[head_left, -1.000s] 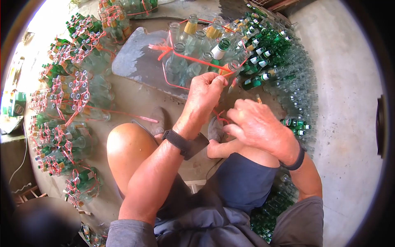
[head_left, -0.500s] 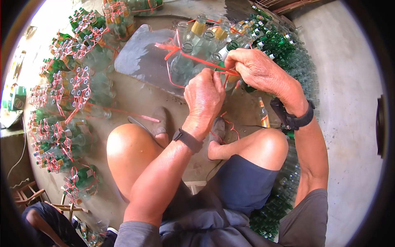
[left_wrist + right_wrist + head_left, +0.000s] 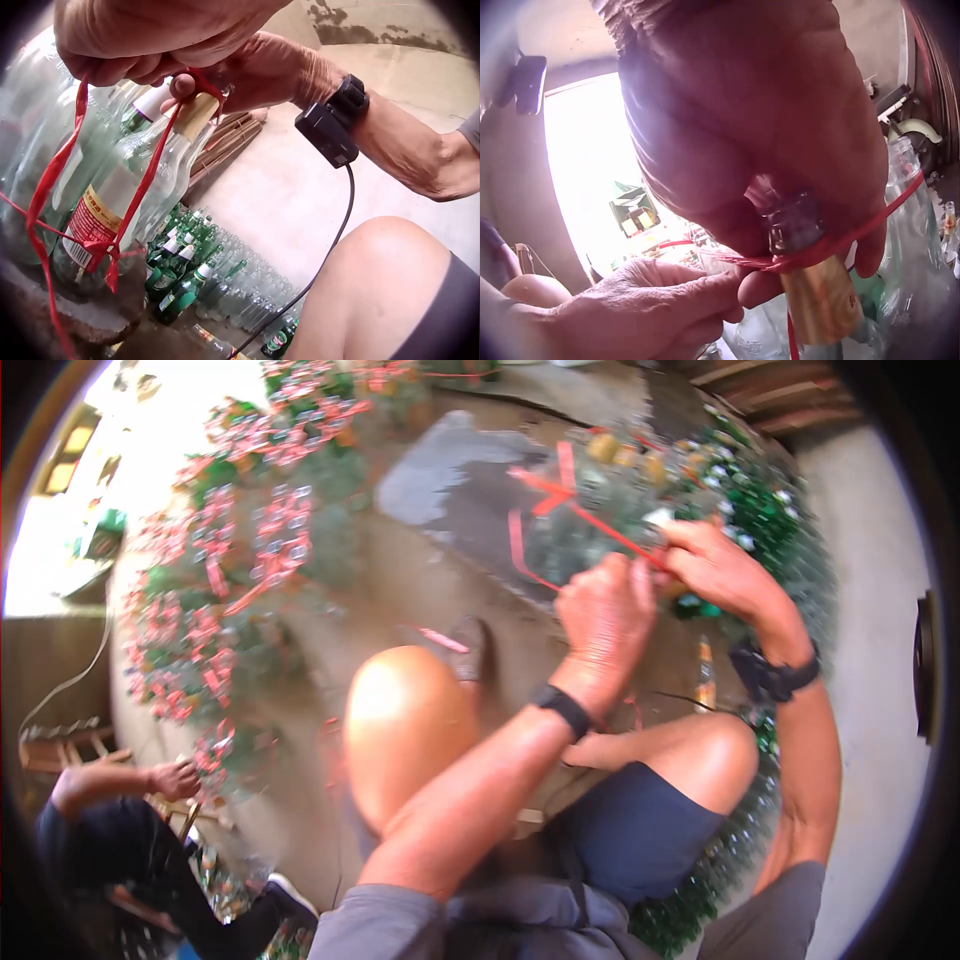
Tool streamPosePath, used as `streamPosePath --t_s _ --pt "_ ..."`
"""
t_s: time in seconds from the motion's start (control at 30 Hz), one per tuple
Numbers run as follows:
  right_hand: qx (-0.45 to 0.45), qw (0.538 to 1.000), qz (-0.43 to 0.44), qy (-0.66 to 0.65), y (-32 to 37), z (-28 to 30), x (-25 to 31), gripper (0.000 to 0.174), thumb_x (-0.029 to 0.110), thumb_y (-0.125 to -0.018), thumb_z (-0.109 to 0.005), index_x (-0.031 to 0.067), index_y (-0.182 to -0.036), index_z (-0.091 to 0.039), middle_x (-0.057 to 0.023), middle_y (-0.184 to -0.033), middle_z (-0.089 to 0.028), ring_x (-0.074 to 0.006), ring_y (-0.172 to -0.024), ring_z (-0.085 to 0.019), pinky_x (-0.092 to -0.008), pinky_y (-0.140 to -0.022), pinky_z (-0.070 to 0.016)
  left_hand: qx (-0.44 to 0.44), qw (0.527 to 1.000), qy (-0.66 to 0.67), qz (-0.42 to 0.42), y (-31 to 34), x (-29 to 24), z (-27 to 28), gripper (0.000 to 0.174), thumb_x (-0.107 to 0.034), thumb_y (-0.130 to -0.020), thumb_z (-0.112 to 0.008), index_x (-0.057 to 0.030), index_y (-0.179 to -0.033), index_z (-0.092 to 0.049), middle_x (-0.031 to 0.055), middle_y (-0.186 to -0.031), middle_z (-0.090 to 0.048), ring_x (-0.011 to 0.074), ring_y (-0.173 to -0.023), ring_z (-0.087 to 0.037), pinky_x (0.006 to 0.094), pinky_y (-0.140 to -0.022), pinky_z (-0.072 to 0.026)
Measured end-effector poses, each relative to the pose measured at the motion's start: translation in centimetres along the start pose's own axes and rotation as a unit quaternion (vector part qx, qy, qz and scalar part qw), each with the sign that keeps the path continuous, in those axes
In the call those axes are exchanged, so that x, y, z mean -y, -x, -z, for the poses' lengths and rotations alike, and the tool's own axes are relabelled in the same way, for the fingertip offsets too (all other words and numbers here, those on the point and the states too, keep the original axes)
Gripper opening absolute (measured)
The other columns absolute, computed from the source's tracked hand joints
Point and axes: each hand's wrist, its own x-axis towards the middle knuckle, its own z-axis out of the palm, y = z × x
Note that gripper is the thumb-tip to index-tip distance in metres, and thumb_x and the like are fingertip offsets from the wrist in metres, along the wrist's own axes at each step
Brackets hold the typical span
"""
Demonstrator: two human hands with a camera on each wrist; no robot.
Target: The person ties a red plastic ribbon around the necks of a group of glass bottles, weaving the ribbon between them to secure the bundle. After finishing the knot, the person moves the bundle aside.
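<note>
Twine (image 3: 67, 152) in red crosses clear bottles (image 3: 34, 142) standing on the grey slab (image 3: 440, 470) before you and loops round the neck of a gold-collared bottle (image 3: 821, 300). Your left hand (image 3: 605, 610) pinches the twine, its fingers narrow, just beside that neck; your right hand's (image 3: 725, 565) fingers curl about the neck itself.

A pale wall (image 3: 885, 550) rose at the head view's right, a dull brownish floor (image 3: 305, 790) spread below, wooden furniture (image 3: 60, 752) stood at left, a tall opening (image 3: 585, 157) glared white
</note>
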Motion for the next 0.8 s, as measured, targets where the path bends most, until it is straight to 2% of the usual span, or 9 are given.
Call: streamPosePath --t_s 0.1,0.2,0.47,0.53,0.6,0.63,0.67,0.73,0.8 --pt "-0.012 0.996 -0.056 -0.067 0.4 0.1 1.4 0.016 0.001 -0.089 -0.052 -0.0025 -0.095 -0.068 -0.0047 -0.087 -0.068 -0.0121 -0.08 -0.065 -0.0286 -0.076 -0.053 0.011 0.999 0.042 0.031 0.4 -0.4 0.0 0.034 -0.031 -0.102 -0.068 -0.0027 -0.084 -0.068 0.026 -0.074 -0.07 0.0484 -0.074 -0.071 0.0594 -0.068 -0.0553" --pt "-0.022 0.986 -0.062 -0.152 0.7 -0.3 2.0 0.015 -0.001 -0.089 -0.054 -0.0016 -0.094 -0.069 -0.0031 -0.087 -0.068 -0.0112 -0.081 -0.064 -0.0293 -0.075 -0.0536 0.026 0.996 0.059 0.062 0.6 -0.8 0.0 0.033 -0.031 -0.103 -0.067 -0.0019 -0.086 -0.069 0.0262 -0.074 -0.07 0.0494 -0.074 -0.07 0.0586 -0.068 -0.0555" --pt "-0.111 0.99 -0.036 -0.077 1.5 -0.5 2.3 0.014 0.0 -0.089 -0.056 -0.0031 -0.095 -0.069 0.0006 -0.079 -0.061 -0.0074 -0.073 -0.055 -0.0284 -0.065 -0.0471 0.035 0.988 0.092 0.117 0.5 -1.0 -0.2 0.034 -0.03 -0.102 -0.067 -0.0001 -0.087 -0.071 0.0267 -0.076 -0.07 0.0501 -0.078 -0.071 0.0589 -0.071 -0.0549" --pt "-0.098 0.993 -0.02 -0.064 1.5 -0.4 1.5 0.015 -0.001 -0.089 -0.056 -0.0041 -0.096 -0.069 -0.0031 -0.078 -0.062 -0.011 -0.072 -0.055 -0.0325 -0.066 -0.0472 0.023 0.988 0.105 0.114 0.6 -1.0 -0.4 0.033 -0.029 -0.102 -0.067 0.0 -0.087 -0.072 0.0266 -0.077 -0.071 0.0501 -0.078 -0.071 0.0584 -0.071 -0.0551" --pt "-0.134 0.985 0.061 0.089 1.7 -0.4 1.2 0.017 -0.001 -0.09 -0.055 -0.0053 -0.099 -0.069 -0.0094 -0.08 -0.064 -0.0182 -0.074 -0.059 -0.0353 -0.07 -0.0483 0.005 0.987 0.112 0.115 0.6 -0.9 -0.4 0.032 -0.028 -0.102 -0.068 0.0 -0.087 -0.073 0.0265 -0.077 -0.071 0.0496 -0.078 -0.071 0.0581 -0.071 -0.0554" --pt "-0.139 0.98 0.067 0.123 1.9 -0.3 1.0 0.018 -0.005 -0.089 -0.056 -0.0053 -0.102 -0.068 -0.0164 -0.086 -0.062 -0.03 -0.081 -0.061 -0.0404 -0.074 -0.0493 0.009 0.987 0.113 0.114 0.5 -1.0 -0.5 0.032 -0.028 -0.102 -0.068 -0.0002 -0.087 -0.074 0.0263 -0.077 -0.072 0.0493 -0.078 -0.072 0.058 -0.071 -0.0555" --pt "-0.134 0.981 0.069 0.122 1.9 -0.1 0.9 0.018 -0.005 -0.089 -0.056 -0.0053 -0.102 -0.068 -0.0164 -0.086 -0.062 -0.03 -0.081 -0.061 -0.0404 -0.074 -0.0493 0.015 0.987 0.114 0.113 0.6 -1.0 -0.5 0.032 -0.028 -0.101 -0.068 -0.0004 -0.088 -0.075 0.0261 -0.077 -0.072 0.049 -0.078 -0.072 0.0578 -0.071 -0.0557" --pt "-0.159 0.927 0.169 0.294 2.0 0.2 0.9 0.017 -0.01 -0.087 -0.053 -0.0051 -0.099 -0.063 -0.0174 -0.089 -0.057 -0.0346 -0.086 -0.059 -0.0434 -0.076 -0.0476 0.015 0.986 0.121 0.118 0.6 -1.1 -0.4 0.031 -0.028 -0.101 -0.069 -0.0007 -0.088 -0.075 0.0261 -0.077 -0.072 0.0486 -0.078 -0.072 0.0577 -0.071 -0.056" --pt "-0.15 0.929 0.162 0.297 2.0 0.4 1.2 0.017 -0.012 -0.083 -0.055 -0.0045 -0.097 -0.062 -0.0199 -0.091 -0.054 -0.0411 -0.092 -0.054 -0.0481 -0.081 -0.0462 0.018 0.984 0.125 0.123 0.6 -1.1 -0.3 0.031 -0.028 -0.101 -0.069 -0.0004 -0.088 -0.074 0.0257 -0.078 -0.072 0.0485 -0.079 -0.072 0.0576 -0.071 -0.0561"
